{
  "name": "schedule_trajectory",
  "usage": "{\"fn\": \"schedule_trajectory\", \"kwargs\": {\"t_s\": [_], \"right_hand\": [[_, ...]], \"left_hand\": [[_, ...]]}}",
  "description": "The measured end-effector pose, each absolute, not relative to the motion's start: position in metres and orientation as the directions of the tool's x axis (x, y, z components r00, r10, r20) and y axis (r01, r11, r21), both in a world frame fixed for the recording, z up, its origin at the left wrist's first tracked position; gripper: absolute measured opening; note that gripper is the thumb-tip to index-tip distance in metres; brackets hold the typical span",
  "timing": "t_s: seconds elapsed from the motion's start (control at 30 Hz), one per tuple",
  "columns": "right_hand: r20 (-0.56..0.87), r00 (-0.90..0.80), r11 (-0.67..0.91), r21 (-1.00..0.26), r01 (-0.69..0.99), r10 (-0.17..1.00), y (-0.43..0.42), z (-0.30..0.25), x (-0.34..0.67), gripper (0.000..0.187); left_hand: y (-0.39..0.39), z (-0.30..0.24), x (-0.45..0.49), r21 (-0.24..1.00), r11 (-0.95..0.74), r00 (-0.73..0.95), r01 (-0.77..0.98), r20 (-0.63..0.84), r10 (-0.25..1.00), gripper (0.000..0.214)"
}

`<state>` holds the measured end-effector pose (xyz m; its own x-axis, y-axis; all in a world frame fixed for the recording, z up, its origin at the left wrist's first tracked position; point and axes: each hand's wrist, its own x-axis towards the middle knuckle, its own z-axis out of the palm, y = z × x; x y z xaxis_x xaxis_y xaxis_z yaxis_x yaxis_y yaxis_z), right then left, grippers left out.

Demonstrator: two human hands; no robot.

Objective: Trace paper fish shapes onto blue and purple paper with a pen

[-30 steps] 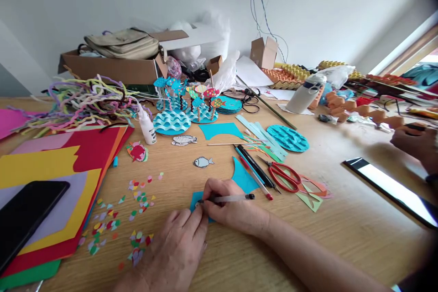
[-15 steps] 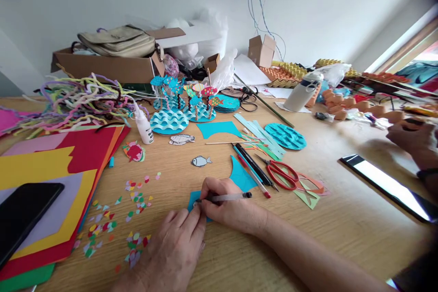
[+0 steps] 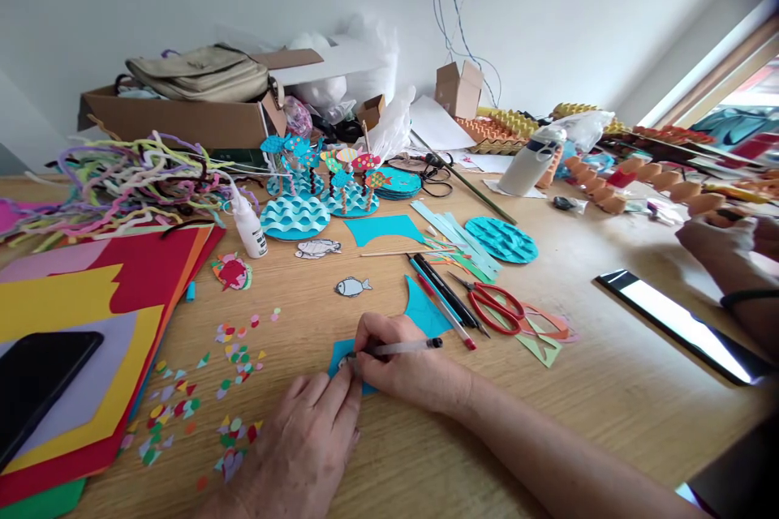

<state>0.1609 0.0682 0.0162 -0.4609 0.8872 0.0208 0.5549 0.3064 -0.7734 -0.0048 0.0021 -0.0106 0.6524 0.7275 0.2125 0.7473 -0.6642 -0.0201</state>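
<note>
- Across the foreground: one wooden table (image 3: 608, 397).
- Left hand (image 3: 304, 434), laid flat, fingers extended close together, fingertips on blue paper (image 3: 339, 348).
- Right hand (image 3: 402, 365), just beside it, thumb and fingers pinched around a pen (image 3: 409, 349).
- Scissors (image 3: 496, 308), red-handled, beyond the right hand.
- Blue paper, on the table under both hands, partly hidden.
- Pen, slanted, black-ended.
- Fish cutout (image 3: 351, 286), pale grey, near the right hand.

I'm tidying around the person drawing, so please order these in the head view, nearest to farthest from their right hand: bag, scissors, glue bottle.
From the right hand:
1. Scissors, ahead and to its right.
2. Glue bottle, farther ahead, to its left.
3. Bag, at the back left, beyond the glue bottle.
</note>
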Motion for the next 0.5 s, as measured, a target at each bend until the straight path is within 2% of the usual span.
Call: {"fn": "schedule_trajectory", "kwargs": {"t_s": [0.3,0.5], "right_hand": [[0.011,-0.428,0.281,-0.769,0.574,0.904,0.0684,0.02,0.1647,0.011],[0.019,-0.434,0.268,-0.812,0.518,0.901,0.0679,0.0195,0.165,0.009]], "left_hand": [[0.0034,-0.012,-0.006,-0.066,-0.672,0.669,0.737,0.209,0.713,0.038],[0.004,-0.0125,-0.0047,-0.069,-0.671,0.665,0.738,0.241,0.707,0.038]]}}
